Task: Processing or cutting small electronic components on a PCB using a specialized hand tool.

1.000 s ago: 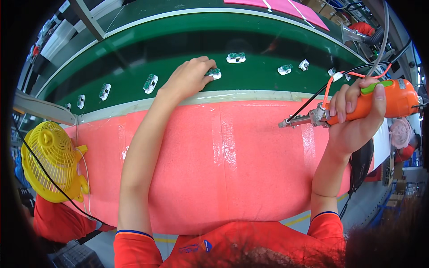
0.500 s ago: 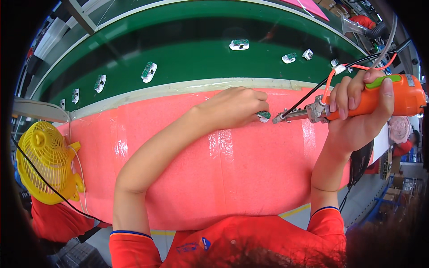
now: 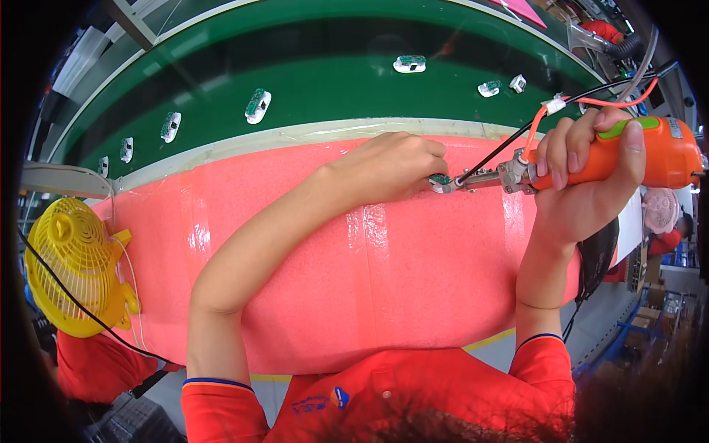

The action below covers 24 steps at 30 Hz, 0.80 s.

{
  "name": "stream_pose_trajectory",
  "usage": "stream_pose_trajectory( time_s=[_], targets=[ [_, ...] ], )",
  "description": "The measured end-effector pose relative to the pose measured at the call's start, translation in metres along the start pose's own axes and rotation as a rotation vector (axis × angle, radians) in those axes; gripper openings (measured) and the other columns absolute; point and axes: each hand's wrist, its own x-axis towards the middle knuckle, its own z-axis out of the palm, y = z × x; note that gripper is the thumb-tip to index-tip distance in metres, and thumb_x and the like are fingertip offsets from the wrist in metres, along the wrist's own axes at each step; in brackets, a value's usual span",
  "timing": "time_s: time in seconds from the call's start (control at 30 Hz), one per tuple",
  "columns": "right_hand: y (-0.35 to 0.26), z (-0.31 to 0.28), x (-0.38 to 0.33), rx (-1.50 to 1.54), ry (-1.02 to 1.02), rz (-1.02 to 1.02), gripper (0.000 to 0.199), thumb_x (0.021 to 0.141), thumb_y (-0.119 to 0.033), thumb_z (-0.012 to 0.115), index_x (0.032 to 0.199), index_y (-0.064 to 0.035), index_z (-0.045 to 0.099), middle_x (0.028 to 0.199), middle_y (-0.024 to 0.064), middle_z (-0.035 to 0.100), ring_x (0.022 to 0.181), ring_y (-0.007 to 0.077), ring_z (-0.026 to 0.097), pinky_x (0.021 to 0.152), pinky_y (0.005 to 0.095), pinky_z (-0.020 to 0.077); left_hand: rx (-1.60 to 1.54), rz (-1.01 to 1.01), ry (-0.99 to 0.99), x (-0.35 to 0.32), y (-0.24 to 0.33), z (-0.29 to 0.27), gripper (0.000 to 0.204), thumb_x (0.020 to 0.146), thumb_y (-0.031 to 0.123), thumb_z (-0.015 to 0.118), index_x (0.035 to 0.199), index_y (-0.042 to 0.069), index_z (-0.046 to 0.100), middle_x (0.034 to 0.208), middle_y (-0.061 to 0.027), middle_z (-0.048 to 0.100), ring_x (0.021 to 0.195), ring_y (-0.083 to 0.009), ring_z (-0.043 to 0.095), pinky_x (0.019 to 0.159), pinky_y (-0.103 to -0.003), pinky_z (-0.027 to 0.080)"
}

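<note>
Left hand (image 3: 391, 166) pinches small green part (image 3: 441, 179) steady on pink worktop (image 3: 384, 280); right hand (image 3: 583, 177) clamped on orange screwdriver (image 3: 628, 151), tip meeting it

Pink foam mat (image 3: 310, 295) over the workbench, clear tape strips running across it, glare from overhead light. Behind it a green conveyor belt (image 3: 332, 81) with pale edge rail, curving across the top, small white parts (image 3: 257, 105) spaced along it. Yellow desk fan (image 3: 74, 273) at left edge with black cable; grey floor with yellow line (image 3: 487, 341) below the bench, cluttered shelving far right.
</note>
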Motion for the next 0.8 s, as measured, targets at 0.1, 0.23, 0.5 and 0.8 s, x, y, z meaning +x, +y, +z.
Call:
stream_pose_trajectory(
  time_s=[0.1, 0.23, 0.5, 0.8],
  targets=[
    [0.007, 0.004, 0.001, 0.004, -0.039, -0.008, 0.03, 0.103, -0.032, 0.051, 0.095, -0.0035, 0.053, 0.056, 0.0036, 0.041, 0.04, 0.0127, 0.04, 0.042, 0.0303, 0.0412, 0.033, 0.032, 0.002, -0.002, -0.003, 0.0, 0.024, 0.079, 0.004, 0.077, 0.102, 0.004, 0.075, 0.094, -0.0109, 0.068, 0.091, -0.0328, 0.069, 0.079, -0.046, 0.057],
    [0.011, 0.005, 0.002, 0.055, -0.083, 0.012, 0.03, 0.103, -0.032, 0.051, 0.095, -0.0032, 0.054, 0.057, 0.0039, 0.042, 0.04, 0.0138, 0.041, 0.042, 0.0301, 0.0415, 0.049, 0.005, -0.002, -0.005, -0.004, -0.001, 0.02, 0.079, 0.004, 0.077, 0.098, 0.003, 0.074, 0.094, -0.0109, 0.068, 0.091, -0.0328, 0.069, 0.078, -0.046, 0.057],
    [-0.022, -0.031, 0.013, 0.143, -0.136, -0.021, 0.04, 0.106, -0.039, 0.046, 0.102, -0.0041, 0.066, 0.07, 0.0024, 0.048, 0.052, 0.0122, 0.04, 0.051, 0.0291, 0.0387, 0.213, -0.111, 0.136, -0.001, -0.003, 0.008, 0.039, 0.083, 0.025, 0.079, 0.113, 0.003, 0.067, 0.091, -0.0134, 0.069, 0.089, -0.0323, 0.069, 0.077, -0.044, 0.055],
    [-0.012, -0.016, 0.006, 0.129, -0.178, 0.042, 0.043, 0.104, -0.045, 0.043, 0.105, -0.0069, 0.064, 0.066, 0.0031, 0.049, 0.049, 0.0154, 0.042, 0.05, 0.0337, 0.0418, -0.072, -0.218, 0.004, -0.003, -0.005, 0.007, 0.036, 0.083, 0.013, 0.077, 0.118, 0.005, 0.07, 0.083, -0.0128, 0.07, 0.08, -0.0298, 0.069, 0.072, -0.043, 0.053]
  ],
)
